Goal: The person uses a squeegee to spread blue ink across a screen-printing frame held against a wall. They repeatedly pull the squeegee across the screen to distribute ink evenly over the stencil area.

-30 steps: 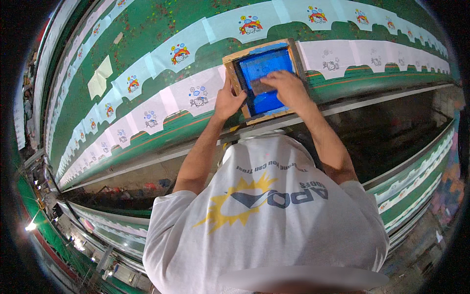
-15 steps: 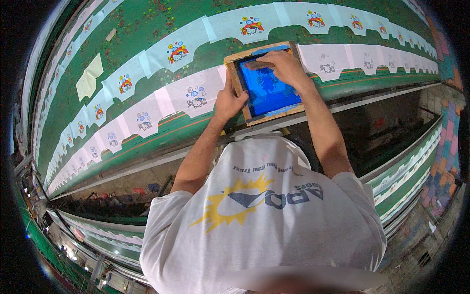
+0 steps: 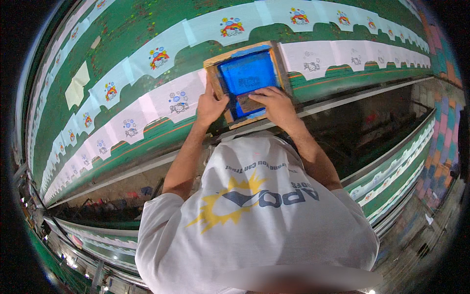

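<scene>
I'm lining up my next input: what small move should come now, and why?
Perhaps draw the squeegee slightly toward the near side of the frame: some blue screen shows between them, the right hand grips the squeegee, and the left hand holds the frame's left side.

Screen frame (image 3: 215, 81): tan wood, blue smears. Mesh (image 3: 262, 68): bright blue, darker patterned patch. Squeegee (image 3: 248, 103): brown. Table (image 3: 122, 36): green, red and yellow specks, orange lines along near edge. Near-row sheets (image 3: 178, 102): pale pink, grey motifs, some with blue. Far-row sheets (image 3: 231, 27): pale blue, multicoloured rainbow motifs. Shirt (image 3: 259, 225): white, yellow sunburst, dark blue lettering.
</scene>
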A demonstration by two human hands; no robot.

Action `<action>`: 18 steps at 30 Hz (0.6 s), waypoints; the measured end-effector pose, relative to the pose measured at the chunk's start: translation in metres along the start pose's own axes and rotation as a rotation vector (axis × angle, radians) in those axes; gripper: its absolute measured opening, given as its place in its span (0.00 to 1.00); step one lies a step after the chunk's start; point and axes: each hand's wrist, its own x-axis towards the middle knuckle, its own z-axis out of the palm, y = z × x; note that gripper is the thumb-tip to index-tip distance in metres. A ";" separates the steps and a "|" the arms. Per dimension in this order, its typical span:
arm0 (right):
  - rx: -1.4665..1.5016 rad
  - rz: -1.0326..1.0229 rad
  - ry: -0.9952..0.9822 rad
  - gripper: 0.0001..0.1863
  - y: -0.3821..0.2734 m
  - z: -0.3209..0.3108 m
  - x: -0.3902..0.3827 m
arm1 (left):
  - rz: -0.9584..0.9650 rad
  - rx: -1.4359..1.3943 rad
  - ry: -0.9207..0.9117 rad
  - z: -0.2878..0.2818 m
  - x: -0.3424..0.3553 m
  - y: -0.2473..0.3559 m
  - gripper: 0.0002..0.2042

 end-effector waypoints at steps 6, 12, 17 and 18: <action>0.042 -0.070 0.047 0.31 0.038 -0.027 -0.015 | 0.061 0.042 0.034 0.022 -0.003 0.036 0.58; -0.014 -0.105 0.100 0.32 0.136 -0.080 -0.048 | 0.128 0.040 0.116 0.112 0.021 0.118 0.59; -0.059 -0.119 0.114 0.32 0.207 -0.111 -0.068 | 0.061 0.066 0.074 0.174 0.047 0.162 0.58; -0.058 -0.120 0.113 0.32 0.215 -0.112 -0.069 | 0.043 0.015 0.051 0.180 0.053 0.166 0.57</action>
